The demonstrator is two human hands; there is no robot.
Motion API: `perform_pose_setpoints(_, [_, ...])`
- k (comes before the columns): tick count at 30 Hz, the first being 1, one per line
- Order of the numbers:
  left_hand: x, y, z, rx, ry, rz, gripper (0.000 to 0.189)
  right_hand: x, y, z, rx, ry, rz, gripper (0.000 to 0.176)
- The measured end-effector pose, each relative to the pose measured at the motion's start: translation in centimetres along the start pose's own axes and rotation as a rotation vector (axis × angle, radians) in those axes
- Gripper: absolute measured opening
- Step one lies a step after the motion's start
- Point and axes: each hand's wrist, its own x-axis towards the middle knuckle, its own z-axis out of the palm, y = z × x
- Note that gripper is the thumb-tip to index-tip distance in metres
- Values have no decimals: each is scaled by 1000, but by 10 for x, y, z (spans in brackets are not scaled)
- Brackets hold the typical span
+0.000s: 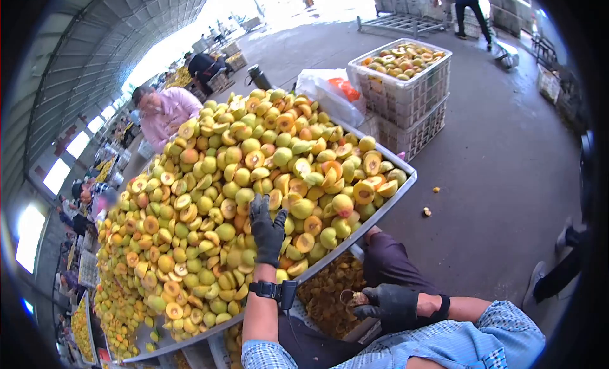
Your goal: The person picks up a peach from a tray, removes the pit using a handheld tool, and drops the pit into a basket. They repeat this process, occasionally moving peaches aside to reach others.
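Observation:
A large heap of halved yellow peaches (209, 198) fills a wide tray with a grey rim (355, 237). My left hand (267, 229), in a dark glove, is at the near side of the heap with its fingers spread and palm down. Nothing shows in its grasp. Lower right, beyond the tray's rim, my gloved right hand (387, 304) is closed around a small tool with a curved metal loop (346, 297). A pale brownish bit, perhaps a peach stone, shows by the fingers. The tool's handle is hidden in the glove.
Below the rim lies a mass of brownish peach waste (330, 296). Stacked white crates (406, 93) of peach halves stand right of the tray, beside a plastic bag (323, 87). A person in pink (168, 115) sits across the heap. Another person's legs (558, 271) are at right.

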Motion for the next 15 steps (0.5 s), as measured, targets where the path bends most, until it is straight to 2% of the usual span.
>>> perform_pose_setpoints(2, [31, -15, 43, 114, -39, 24, 64, -9, -3, -6, 421, -38, 161, 28])
perform_pose_setpoints(4, [64, -20, 60, -103, -291, -171, 68, -11, 106, 53, 136, 203, -218, 32])
perform_pose_setpoints(5, [66, -38, 84, -71, -260, -212, 69, -9, 67, 21, 158, 92, 34, 35])
perform_pose_setpoints(6, [72, -56, 100, -41, -294, -267, 64, -4, -2, -16, 210, -34, 276, 38])
perform_pose_setpoints(7, [80, -42, 93, 35, -338, -287, 61, -7, -36, -36, 56, 49, 284, 54])
perform_pose_setpoints(8, [81, -33, 76, 127, -379, -322, 58, -9, -31, -34, 53, 69, 282, 54])
perform_pose_setpoints(10, [73, -48, 83, 84, -357, -337, 54, -9, -23, -20, 103, 151, 158, 57])
perform_pose_setpoints(11, [62, -54, 85, 4, -246, -278, 54, -12, -24, -20, 72, 126, 166, 57])
perform_pose_setpoints(12, [54, -32, 72, 17, -130, -232, 51, -12, -27, -25, 83, 141, 154, 57])
perform_pose_setpoints(14, [33, -5, 48, 96, -78, -173, 51, -13, -29, -28, 178, -39, 336, 46])
perform_pose_setpoints(15, [15, -1, 39, 13, 25, -121, 55, -11, -7, -15, 155, -63, 277, 48])
